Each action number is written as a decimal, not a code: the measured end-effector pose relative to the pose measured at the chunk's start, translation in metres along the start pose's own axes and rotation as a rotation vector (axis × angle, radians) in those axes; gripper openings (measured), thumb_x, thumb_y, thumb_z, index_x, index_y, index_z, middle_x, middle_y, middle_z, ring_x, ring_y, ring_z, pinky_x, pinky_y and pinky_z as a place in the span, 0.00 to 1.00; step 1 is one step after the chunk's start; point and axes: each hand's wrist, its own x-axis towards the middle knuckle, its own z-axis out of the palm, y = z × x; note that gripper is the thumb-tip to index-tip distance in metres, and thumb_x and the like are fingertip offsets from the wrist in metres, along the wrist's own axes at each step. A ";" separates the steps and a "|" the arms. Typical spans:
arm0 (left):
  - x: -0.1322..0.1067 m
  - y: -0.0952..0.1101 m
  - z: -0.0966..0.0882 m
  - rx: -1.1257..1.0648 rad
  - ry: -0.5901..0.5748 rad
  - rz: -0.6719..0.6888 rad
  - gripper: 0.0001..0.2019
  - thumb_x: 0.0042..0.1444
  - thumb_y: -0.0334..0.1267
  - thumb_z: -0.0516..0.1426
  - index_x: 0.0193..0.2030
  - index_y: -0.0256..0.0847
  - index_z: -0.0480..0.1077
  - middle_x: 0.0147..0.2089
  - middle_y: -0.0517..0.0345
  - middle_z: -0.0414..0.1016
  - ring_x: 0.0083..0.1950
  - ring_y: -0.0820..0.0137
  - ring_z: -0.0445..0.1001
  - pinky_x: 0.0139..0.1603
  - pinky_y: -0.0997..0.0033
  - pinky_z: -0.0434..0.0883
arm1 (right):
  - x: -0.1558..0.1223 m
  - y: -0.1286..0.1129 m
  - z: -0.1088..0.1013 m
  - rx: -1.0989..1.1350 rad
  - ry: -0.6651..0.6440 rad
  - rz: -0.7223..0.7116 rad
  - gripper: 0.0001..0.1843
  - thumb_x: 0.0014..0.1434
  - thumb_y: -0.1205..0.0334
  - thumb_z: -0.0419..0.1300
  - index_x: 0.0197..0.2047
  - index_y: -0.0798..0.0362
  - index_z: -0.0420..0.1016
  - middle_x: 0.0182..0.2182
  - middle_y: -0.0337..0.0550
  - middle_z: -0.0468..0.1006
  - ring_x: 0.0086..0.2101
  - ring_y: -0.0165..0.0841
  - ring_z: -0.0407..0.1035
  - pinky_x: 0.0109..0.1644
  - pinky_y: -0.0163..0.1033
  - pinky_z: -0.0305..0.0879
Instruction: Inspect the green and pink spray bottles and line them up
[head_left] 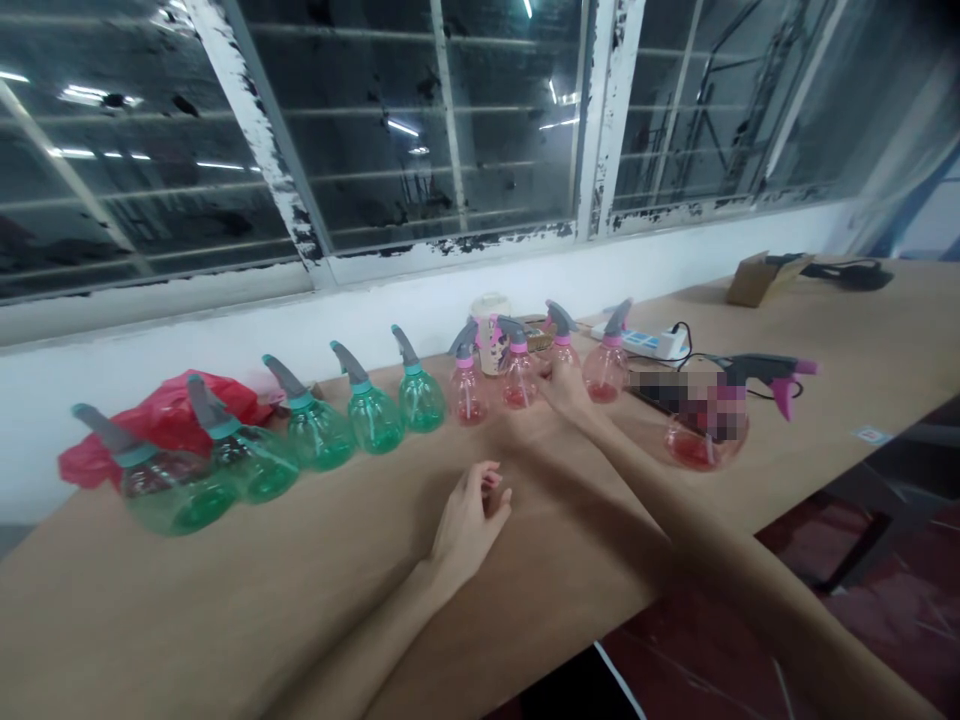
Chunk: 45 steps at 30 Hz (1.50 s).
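Note:
Pink spray bottles with grey trigger heads stand in a row along the back of the table. My right hand [564, 388] is closed around the lower part of one pink spray bottle [564, 352], hiding much of its body. Its fingertips come close to the neighbouring pink bottle [519, 380] on the left. Another pink bottle [604, 375] stands just right of the hand, and one more [467, 395] at the row's left end. Over the table in front, my left hand [471, 522] holds nothing, fingers loosely bent and thumb apart.
Several green spray bottles [375, 420] line up at left, before a red plastic bag [180, 405]. A larger pink bottle [705, 445] stands at right by a dark, partly blurred object. Behind are a patterned cup [493, 345], a power strip [645, 343] and a cardboard box [761, 280].

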 end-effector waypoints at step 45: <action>0.142 0.004 -0.019 0.813 0.278 -0.316 0.34 0.56 0.59 0.49 0.59 0.31 0.57 0.40 0.38 0.77 0.43 0.51 0.76 0.39 0.60 0.69 | 0.022 -0.034 0.047 -0.332 0.020 0.180 0.39 0.54 0.32 0.48 0.52 0.59 0.58 0.40 0.60 0.76 0.42 0.48 0.72 0.41 0.45 0.65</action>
